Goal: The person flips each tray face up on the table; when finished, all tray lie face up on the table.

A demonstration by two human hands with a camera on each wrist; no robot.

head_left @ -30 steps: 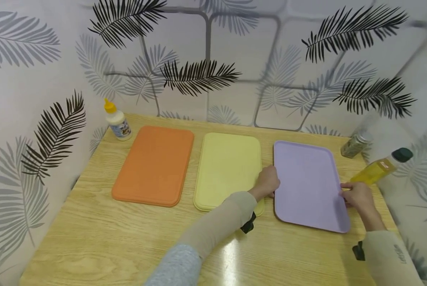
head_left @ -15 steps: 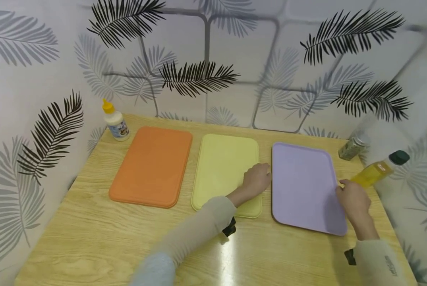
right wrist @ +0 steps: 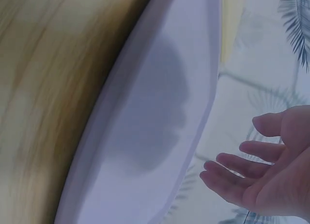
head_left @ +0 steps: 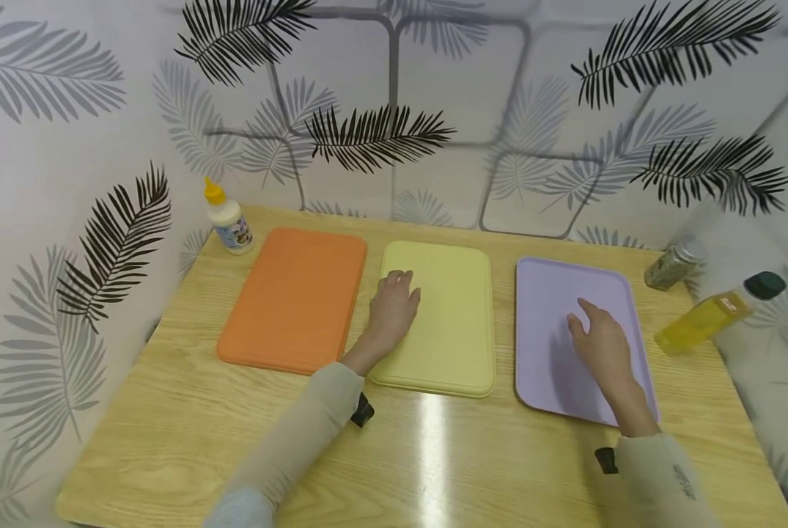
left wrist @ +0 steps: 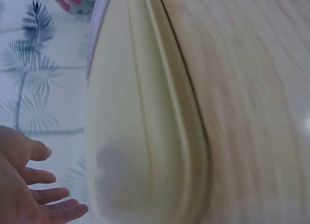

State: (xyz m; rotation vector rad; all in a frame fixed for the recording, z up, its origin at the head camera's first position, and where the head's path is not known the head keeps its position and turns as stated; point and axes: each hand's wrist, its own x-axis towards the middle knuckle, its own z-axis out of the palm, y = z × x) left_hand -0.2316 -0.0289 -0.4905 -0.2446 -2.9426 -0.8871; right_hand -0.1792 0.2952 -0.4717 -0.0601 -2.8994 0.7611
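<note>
Three trays lie side by side on the wooden table: an orange tray (head_left: 297, 293) at left, a yellow tray (head_left: 449, 323) in the middle and a purple tray (head_left: 545, 330) at right. Over the left side of the yellow tray hovers my left hand (head_left: 391, 312), its fingers loosely bent and holding nothing. In the left wrist view that hand casts a shadow on the yellow surface. My right hand (head_left: 601, 345) is above the purple tray, fingers spread and relaxed. The right wrist view shows it apart from the tray, with its shadow below.
A white glue bottle (head_left: 230, 224) with a yellow cap stands at the back left corner. At the right are a spice jar (head_left: 672, 265) and an oil bottle (head_left: 713, 317) with a dark green cap. A patterned wall (head_left: 433, 176) borders the table (head_left: 189, 433) behind and at the sides.
Both hands have let go of the purple tray's edges. My left hand has moved left across the yellow tray, and my right hand has moved left over the purple one. The trays stay put.
</note>
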